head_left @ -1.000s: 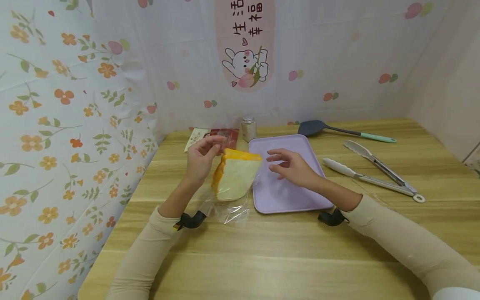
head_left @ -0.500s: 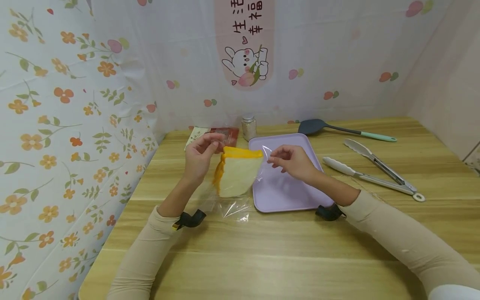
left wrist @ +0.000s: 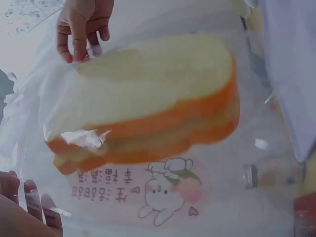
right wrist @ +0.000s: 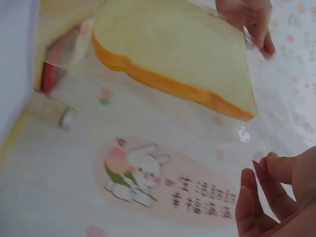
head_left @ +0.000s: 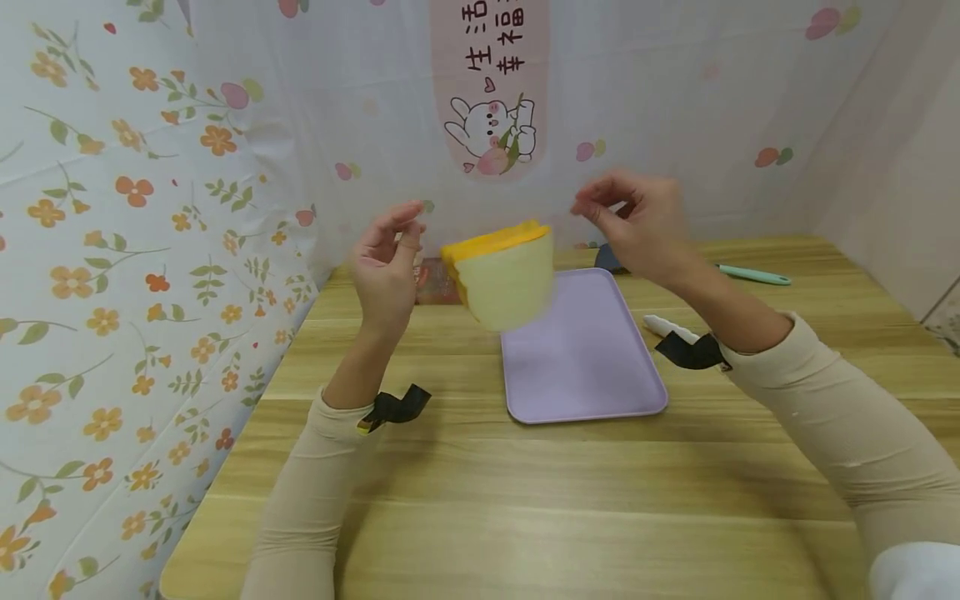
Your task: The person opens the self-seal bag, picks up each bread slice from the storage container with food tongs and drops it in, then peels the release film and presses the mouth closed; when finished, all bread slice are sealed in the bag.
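Observation:
Two slices of toast bread [head_left: 506, 283] with orange crusts hang in a clear plastic bag [right wrist: 243, 134], raised above the table's back. The bag hardly shows in the head view. My left hand [head_left: 388, 271] pinches the bag's edge on the left between thumb and fingers. On the other side my right hand [head_left: 641, 225] pinches the bag too, thumb against fingertip, higher than the left. Neither hand touches the bread [left wrist: 153, 74] itself. In the right wrist view the slice [right wrist: 173, 54] lies tilted between both hands.
A lilac tray [head_left: 585, 367] lies on the wooden table below the bread. Behind the left hand is a red packet [head_left: 437, 283]. The right arm partly hides a spatula [head_left: 753, 274] and the tongs [head_left: 667, 327]. A glass jar [left wrist: 271, 175] stands near the printed curtain.
Both hands have risen with the bagged bread, the right one most. My right hand, at first apart from the bag, has taken hold of its edge and moved right, spreading the hands.

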`<state>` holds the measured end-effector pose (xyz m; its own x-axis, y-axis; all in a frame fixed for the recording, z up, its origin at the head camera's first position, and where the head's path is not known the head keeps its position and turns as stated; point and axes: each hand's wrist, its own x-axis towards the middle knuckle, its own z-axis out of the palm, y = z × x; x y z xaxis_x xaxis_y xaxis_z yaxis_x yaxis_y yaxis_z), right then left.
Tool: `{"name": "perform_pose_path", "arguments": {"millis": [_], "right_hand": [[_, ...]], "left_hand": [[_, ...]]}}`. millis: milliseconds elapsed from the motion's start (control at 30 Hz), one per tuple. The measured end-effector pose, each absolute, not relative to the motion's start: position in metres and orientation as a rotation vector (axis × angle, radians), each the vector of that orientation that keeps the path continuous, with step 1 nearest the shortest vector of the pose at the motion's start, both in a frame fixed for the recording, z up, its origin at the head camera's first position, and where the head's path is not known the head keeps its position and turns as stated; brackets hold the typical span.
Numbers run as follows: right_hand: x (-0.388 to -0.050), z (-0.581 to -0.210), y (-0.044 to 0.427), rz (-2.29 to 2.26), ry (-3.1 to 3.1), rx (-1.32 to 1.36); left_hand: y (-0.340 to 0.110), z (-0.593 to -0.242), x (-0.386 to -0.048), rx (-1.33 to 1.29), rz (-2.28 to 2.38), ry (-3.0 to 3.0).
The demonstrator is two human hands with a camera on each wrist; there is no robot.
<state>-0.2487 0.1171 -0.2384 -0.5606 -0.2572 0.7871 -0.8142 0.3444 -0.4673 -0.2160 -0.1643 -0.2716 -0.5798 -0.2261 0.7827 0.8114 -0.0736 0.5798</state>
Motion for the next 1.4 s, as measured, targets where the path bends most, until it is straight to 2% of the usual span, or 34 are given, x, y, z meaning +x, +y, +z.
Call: {"name": "perform_pose_path", "arguments": {"millis": [133, 300, 667, 1400], "right_hand": [[-0.249, -0.228, 0.127, 1.067, -1.876, 0.965], [-0.25, -0.235, 0.136, 1.062, -1.854, 1.006], [-0.255, -0.252, 0.141, 1.288, -1.756, 0.995], [-0.25, -0.243, 0.158, 1.827, -1.768, 1.019]], "left_hand": [[-0.158, -0.27, -0.217, -0.716, -1.717, -1.393], [-0.153, -0.275, -0.218, -0.793, -1.722, -1.359], [-0.15, -0.279, -0.221, -0.833, -1.675, -1.412], [-0.161, -0.276, -0.207, -0.646, -2.011, -1.592]]}}
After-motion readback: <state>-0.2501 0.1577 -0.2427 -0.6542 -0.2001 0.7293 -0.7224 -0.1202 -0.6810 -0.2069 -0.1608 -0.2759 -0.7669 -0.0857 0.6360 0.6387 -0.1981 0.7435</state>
